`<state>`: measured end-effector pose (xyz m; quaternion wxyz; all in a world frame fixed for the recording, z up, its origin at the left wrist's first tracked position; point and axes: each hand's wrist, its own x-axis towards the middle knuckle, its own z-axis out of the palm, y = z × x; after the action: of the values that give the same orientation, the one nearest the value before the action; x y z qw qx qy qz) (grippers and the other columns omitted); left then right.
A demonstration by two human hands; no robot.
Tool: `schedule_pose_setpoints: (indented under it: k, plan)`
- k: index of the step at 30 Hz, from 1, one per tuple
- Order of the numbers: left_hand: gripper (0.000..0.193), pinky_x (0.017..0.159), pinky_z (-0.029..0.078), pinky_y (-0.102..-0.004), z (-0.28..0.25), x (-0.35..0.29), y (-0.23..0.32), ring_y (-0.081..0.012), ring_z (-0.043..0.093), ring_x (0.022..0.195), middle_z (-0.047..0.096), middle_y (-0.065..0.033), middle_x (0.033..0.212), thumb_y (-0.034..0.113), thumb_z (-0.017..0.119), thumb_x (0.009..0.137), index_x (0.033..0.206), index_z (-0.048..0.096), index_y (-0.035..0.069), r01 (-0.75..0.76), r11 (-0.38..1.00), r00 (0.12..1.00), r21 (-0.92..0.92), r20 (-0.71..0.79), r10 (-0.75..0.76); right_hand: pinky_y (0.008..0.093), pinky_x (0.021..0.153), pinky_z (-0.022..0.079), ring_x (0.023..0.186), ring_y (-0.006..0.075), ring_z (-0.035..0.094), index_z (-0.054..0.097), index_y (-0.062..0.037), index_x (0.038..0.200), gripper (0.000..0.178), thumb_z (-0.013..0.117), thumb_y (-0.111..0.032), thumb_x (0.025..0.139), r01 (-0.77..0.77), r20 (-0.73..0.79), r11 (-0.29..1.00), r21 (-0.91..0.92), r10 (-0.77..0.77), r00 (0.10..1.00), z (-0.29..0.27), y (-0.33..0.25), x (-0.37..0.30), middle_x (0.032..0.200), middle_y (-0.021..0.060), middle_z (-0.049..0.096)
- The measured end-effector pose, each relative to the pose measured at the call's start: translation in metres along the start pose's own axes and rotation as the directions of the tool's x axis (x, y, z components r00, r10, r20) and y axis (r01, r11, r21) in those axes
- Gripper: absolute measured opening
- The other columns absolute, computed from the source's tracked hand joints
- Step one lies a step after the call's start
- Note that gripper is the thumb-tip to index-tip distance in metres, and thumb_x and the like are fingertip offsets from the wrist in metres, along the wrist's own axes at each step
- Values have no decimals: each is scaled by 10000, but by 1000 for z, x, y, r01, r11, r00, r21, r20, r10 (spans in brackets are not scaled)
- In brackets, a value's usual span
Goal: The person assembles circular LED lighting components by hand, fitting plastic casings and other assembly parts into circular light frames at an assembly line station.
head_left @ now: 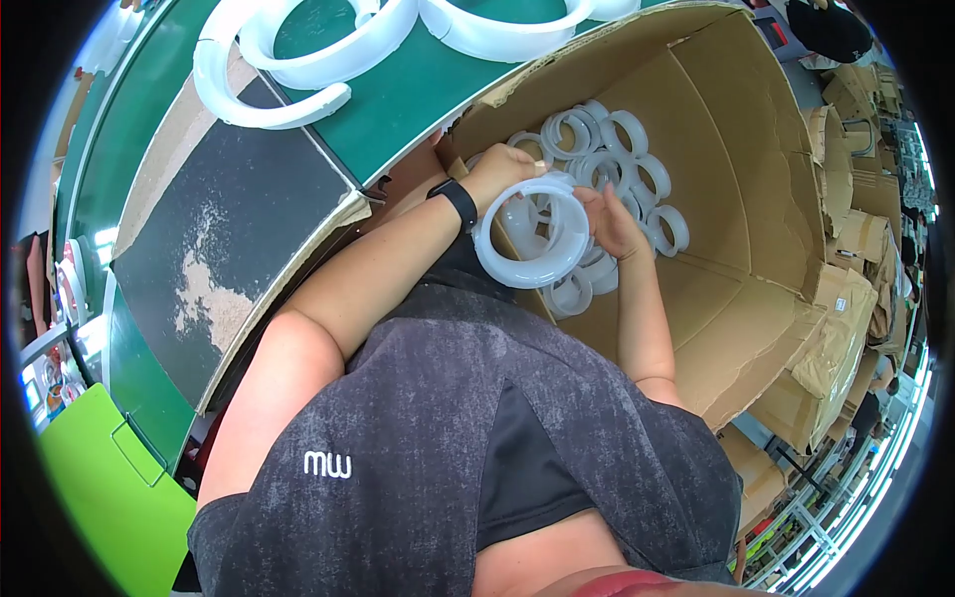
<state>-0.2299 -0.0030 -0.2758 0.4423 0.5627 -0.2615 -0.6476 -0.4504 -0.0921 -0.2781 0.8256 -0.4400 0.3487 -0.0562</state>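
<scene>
A translucent white plastic ring [532,271], seemingly split near its top, is held up over the near edge of a large cardboard box [741,149]. My left hand [505,171], with a black watch on the wrist, is closed at the ring's upper edge. On the ring's right side, my right hand [615,227] grips the rim between thumb and fingers; part of that grip is hidden. Below and beyond my hands, several similar white rings [652,177] lie loosely piled on the floor of the box.
Larger white curved pieces [328,65] lie on a green table [378,119] at the far left. A worn dark board [219,229] sits at the table's near edge, beside my left arm. More cardboard boxes [826,368] stand to the right. A bright green panel [109,488] is at lower left.
</scene>
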Motion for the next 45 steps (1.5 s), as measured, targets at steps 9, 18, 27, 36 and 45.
schedule_pose_setpoints:
  k: [9, 18, 27, 36, 45]
  plan:
    - [353, 487, 386, -258, 11, 18, -9, -69, 488, 553, 550, -14, 597, 309, 633, 913, 704, 601, 27, -184, 949, 912, 255, -315, 262, 257, 715, 473, 828, 118, 597, 611, 1, 1092, 362, 702, -231, 830, 159, -159, 956, -248, -202, 966, -6, 0, -5, 945, 50, 648]
    - [399, 518, 427, -238, 13, -8, 3, -78, 544, 635, 598, -28, 794, 395, 651, 876, 975, 580, 15, -72, 997, 997, 28, -17, 72, 294, 802, 478, 901, 182, 612, 627, -7, 1101, 411, 616, -369, 908, 153, -480, 987, 51, -110, 870, -25, 27, 4, 996, 93, 648]
    - [539, 792, 491, -313, 26, -3, -16, -203, 628, 905, 652, -145, 958, 426, 648, 872, 1073, 564, -67, -189, 982, 935, 30, -300, 189, 391, 1012, 394, 1151, 219, 537, 455, 10, 1325, 692, 509, -547, 918, 360, -444, 911, 201, -243, 863, -13, 49, 8, 1266, 119, 554]
    - [423, 595, 544, -264, 2, 0, -1, -94, 579, 587, 542, 9, 728, 475, 688, 827, 928, 544, 91, 118, 956, 991, -268, -31, -131, 330, 867, 464, 983, 180, 603, 586, 42, 1139, 566, 656, -446, 861, -77, -111, 978, -196, 56, 992, -53, 19, -15, 1054, 75, 658]
    - [446, 667, 515, -264, 37, -9, -16, -125, 596, 720, 553, -33, 838, 419, 629, 897, 1066, 490, 31, -248, 904, 942, -349, -303, 142, 341, 893, 460, 996, 176, 609, 565, 1, 1174, 523, 676, -399, 857, 280, -260, 912, 299, -204, 944, -29, 63, 0, 1075, 71, 653]
